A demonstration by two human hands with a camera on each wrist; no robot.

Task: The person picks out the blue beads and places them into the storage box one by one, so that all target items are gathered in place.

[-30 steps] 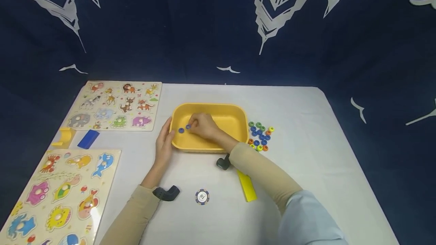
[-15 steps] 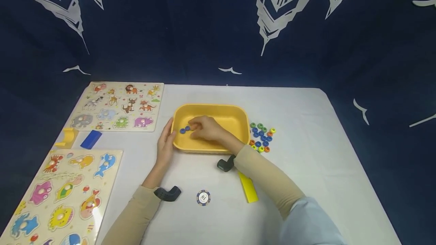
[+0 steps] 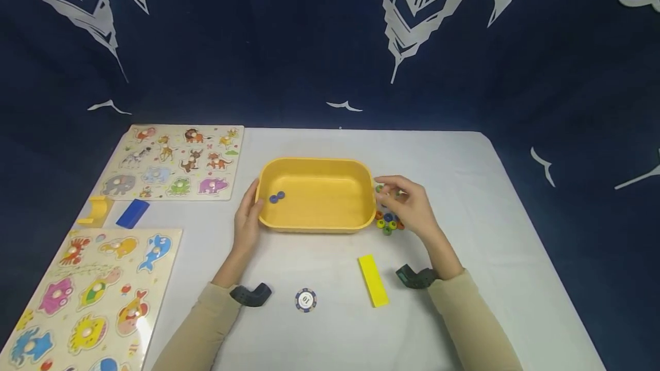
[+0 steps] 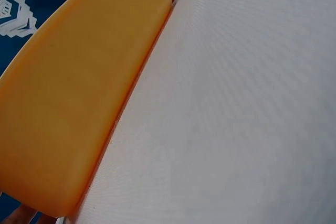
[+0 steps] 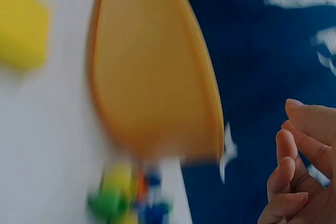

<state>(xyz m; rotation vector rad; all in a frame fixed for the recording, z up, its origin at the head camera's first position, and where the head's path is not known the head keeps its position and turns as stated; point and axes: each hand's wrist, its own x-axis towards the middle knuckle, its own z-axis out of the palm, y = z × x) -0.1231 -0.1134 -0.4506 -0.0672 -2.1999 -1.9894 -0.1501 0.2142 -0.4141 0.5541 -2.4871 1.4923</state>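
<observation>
A shallow yellow tray (image 3: 319, 223) stands in the middle of the table, with two blue beads (image 3: 277, 197) inside near its left end. My left hand (image 3: 246, 222) rests against the tray's left wall, its fingers running along the outside and the thumb by the rim. Just past the right end lies a cluster of small colored beads (image 3: 388, 218), green, blue, yellow and orange. Over them hovers my right hand (image 3: 415, 209), thumb and fingers apart and loosely bent. In the right wrist view nothing shows between those fingers (image 5: 286, 174); part of the cluster is hidden beneath the hand.
Two animal puzzle boards, one at the back left (image 3: 170, 162) and one at the front left (image 3: 103, 296), flank a yellow arched block (image 3: 98, 212) and a blue block (image 3: 132, 213). A poker chip (image 3: 306, 300) and a yellow strip-shaped block (image 3: 373, 280) lie in front of the tray.
My right hand has let go of a blue bead beside the other one in the tray, then moved right, out over the bead cluster. The left hand has stayed at the tray.
</observation>
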